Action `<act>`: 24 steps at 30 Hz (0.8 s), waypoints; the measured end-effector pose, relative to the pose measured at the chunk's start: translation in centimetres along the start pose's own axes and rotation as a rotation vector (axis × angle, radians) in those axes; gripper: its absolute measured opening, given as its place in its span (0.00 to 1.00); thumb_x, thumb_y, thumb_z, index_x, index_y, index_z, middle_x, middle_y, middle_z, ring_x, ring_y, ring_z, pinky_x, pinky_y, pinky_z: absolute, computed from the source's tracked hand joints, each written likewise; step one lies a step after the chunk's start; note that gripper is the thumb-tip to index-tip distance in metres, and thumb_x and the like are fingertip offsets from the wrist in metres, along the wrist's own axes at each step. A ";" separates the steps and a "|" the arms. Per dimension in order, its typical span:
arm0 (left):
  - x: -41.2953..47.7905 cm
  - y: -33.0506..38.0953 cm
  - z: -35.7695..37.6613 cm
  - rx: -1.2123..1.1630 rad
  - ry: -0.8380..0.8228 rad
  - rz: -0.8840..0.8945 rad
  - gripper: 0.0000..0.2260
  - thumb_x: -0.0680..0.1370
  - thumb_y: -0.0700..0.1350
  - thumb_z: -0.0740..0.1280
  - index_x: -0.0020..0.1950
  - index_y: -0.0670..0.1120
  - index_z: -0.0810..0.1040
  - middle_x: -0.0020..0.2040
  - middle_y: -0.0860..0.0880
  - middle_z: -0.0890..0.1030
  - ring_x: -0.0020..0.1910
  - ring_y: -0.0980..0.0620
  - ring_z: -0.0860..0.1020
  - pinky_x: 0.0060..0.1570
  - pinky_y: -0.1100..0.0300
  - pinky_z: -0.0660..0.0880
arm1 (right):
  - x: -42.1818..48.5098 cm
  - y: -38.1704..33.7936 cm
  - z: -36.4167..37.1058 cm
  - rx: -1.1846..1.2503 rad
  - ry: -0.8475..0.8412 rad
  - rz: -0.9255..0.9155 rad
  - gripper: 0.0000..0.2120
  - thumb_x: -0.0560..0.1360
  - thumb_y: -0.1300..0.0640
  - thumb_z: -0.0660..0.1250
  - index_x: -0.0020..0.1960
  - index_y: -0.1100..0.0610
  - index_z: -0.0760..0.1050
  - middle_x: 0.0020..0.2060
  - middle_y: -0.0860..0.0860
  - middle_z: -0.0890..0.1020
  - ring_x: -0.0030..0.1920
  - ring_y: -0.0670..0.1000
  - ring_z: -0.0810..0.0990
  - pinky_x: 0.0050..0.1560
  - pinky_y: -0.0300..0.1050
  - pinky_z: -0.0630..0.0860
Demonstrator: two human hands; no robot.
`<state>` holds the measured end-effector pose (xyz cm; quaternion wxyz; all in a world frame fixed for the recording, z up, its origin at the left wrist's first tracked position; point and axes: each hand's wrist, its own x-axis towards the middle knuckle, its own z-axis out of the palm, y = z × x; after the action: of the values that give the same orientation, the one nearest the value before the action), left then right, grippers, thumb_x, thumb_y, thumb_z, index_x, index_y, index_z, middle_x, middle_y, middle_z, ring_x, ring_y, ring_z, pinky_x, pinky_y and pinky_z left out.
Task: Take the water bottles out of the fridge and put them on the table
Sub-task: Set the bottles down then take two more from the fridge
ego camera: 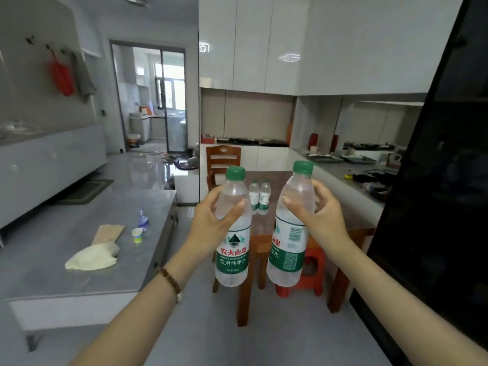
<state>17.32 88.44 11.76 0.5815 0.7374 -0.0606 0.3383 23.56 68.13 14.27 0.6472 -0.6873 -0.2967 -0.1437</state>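
So, only the head view to go on here, and I'm placing everything against the wooden table. The left hand is wrapping around the upper body of one water bottle, thumb across the front and fingers behind, and the right hand is clamping the second water bottle the same way, just above its label. Both bottles are hanging upright in the air on the near side of the table, not over its top as far as I can tell, and they're sitting close together without touching. Two more bottles are already standing side by side on the table toward its far end, in front of the wooden chair. The dark fridge is filling the edge to the right of the table, and a red stool is tucked underneath it. My take: this is the carry leg, with the set-down coming next. To do it well, I'd be keeping both bottles vertical, bringing them over the bare near part of the table rather than crowding the standing pair, and lowering until the bases are flat before loosening either grip. They look chilled and maybe slick, so gripping low near the label seems safer.
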 end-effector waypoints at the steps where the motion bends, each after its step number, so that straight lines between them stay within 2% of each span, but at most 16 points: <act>1: 1.8 -1.4 0.8 -0.013 0.006 -0.009 0.17 0.68 0.60 0.69 0.55 0.60 0.75 0.52 0.63 0.81 0.52 0.65 0.78 0.47 0.73 0.74 | 1.9 1.7 0.0 -0.007 -0.013 0.007 0.25 0.63 0.50 0.76 0.58 0.53 0.75 0.49 0.42 0.82 0.47 0.36 0.81 0.42 0.29 0.75; 6: 11.1 -8.0 4.2 -0.039 -0.038 -0.060 0.22 0.66 0.58 0.71 0.58 0.55 0.75 0.55 0.56 0.81 0.55 0.58 0.79 0.54 0.61 0.76 | 11.1 10.1 -0.4 -0.037 -0.072 0.038 0.24 0.65 0.56 0.76 0.59 0.52 0.73 0.50 0.41 0.80 0.47 0.31 0.78 0.41 0.25 0.73; 9: 16.0 -11.8 5.8 -0.050 -0.120 -0.125 0.22 0.68 0.58 0.71 0.60 0.56 0.74 0.57 0.55 0.81 0.55 0.58 0.79 0.51 0.61 0.77 | 15.9 14.8 -0.6 -0.039 -0.098 0.093 0.24 0.66 0.60 0.77 0.58 0.50 0.73 0.49 0.39 0.80 0.44 0.29 0.78 0.39 0.24 0.73; 12: 20.6 -16.3 7.5 -0.039 -0.156 -0.164 0.19 0.69 0.57 0.70 0.58 0.56 0.74 0.54 0.55 0.81 0.53 0.58 0.80 0.49 0.61 0.77 | 20.3 19.6 -0.8 -0.051 -0.101 0.151 0.22 0.65 0.59 0.77 0.56 0.50 0.75 0.48 0.41 0.81 0.44 0.32 0.80 0.39 0.26 0.74; 15: 25.2 -21.3 8.9 -0.007 -0.149 -0.163 0.20 0.70 0.57 0.69 0.60 0.55 0.74 0.56 0.57 0.80 0.54 0.58 0.79 0.52 0.59 0.77 | 24.4 24.3 -0.4 -0.059 -0.079 0.194 0.27 0.63 0.55 0.78 0.59 0.51 0.75 0.52 0.44 0.82 0.50 0.39 0.81 0.44 0.33 0.77; 18: 29.4 -26.4 10.4 -0.030 -0.215 -0.187 0.17 0.74 0.52 0.69 0.61 0.52 0.74 0.54 0.56 0.81 0.53 0.58 0.80 0.47 0.65 0.77 | 27.6 29.2 0.4 -0.089 -0.082 0.250 0.30 0.62 0.55 0.79 0.62 0.52 0.74 0.56 0.48 0.82 0.56 0.48 0.79 0.55 0.47 0.77; 20: 32.3 -29.7 11.4 -0.030 -0.266 -0.174 0.16 0.74 0.50 0.69 0.62 0.52 0.75 0.56 0.58 0.81 0.54 0.60 0.79 0.49 0.67 0.76 | 29.9 32.3 1.0 -0.100 -0.085 0.300 0.33 0.60 0.52 0.80 0.62 0.52 0.74 0.56 0.48 0.81 0.58 0.50 0.79 0.58 0.51 0.76; 24: 38.2 -35.8 12.9 0.059 -0.380 -0.149 0.21 0.73 0.50 0.69 0.65 0.46 0.74 0.60 0.52 0.80 0.60 0.54 0.76 0.62 0.55 0.73 | 34.7 38.0 2.4 -0.109 -0.082 0.367 0.31 0.60 0.55 0.80 0.60 0.52 0.73 0.56 0.49 0.81 0.59 0.51 0.78 0.60 0.53 0.75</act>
<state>69.29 99.74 3.03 0.5611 0.8072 -0.1045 0.1507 72.86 78.70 3.58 0.6118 -0.7692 -0.1843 -0.0108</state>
